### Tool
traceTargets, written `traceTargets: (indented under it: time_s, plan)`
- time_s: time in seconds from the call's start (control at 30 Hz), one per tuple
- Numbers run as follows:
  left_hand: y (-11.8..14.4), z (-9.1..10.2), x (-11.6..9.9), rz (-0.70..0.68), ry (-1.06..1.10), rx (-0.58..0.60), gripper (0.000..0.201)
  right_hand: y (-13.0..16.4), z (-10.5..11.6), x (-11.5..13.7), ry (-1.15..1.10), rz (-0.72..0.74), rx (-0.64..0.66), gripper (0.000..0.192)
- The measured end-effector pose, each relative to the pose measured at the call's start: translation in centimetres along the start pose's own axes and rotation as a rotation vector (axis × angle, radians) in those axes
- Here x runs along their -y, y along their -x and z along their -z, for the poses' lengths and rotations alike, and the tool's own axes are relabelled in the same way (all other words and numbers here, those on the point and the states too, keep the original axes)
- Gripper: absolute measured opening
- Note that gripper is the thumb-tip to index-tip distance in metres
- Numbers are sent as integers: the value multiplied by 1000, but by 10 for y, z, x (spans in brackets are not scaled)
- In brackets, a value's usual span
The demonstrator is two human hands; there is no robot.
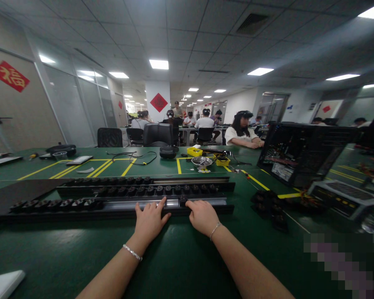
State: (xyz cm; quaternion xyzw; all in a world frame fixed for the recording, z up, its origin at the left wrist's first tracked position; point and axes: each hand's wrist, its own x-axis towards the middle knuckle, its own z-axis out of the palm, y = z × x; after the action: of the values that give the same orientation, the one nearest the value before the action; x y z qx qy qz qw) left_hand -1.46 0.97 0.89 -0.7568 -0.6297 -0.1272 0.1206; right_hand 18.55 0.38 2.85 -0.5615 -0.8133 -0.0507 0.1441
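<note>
We've got our left hand (149, 220) spread flat and right hand (202, 216) curled, both steadying the long black rail (118, 204) at 12 o'clock on the bench (81, 253).

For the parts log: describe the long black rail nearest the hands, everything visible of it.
The nearest rail is a long, narrow black bar, apparently metal, lying flat across the green table. Small black caps fill its left stretch; a bare silvery channel shows near the middle. The left hand rests on it with fingers spread; the right hand curls at its front edge beside one cap. Two similar rails lie behind.
</note>
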Motion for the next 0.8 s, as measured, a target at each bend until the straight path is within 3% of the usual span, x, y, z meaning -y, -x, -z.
traceTargets:
  time_s: [0.4, 0.8]
  plan:
    - [0, 2, 0, 4, 2, 16, 58, 2, 6, -2, 25, -27, 36, 30]
    - [0, -4, 2, -16, 13, -39, 57, 5, 10, -12, 49, -38, 51, 29]
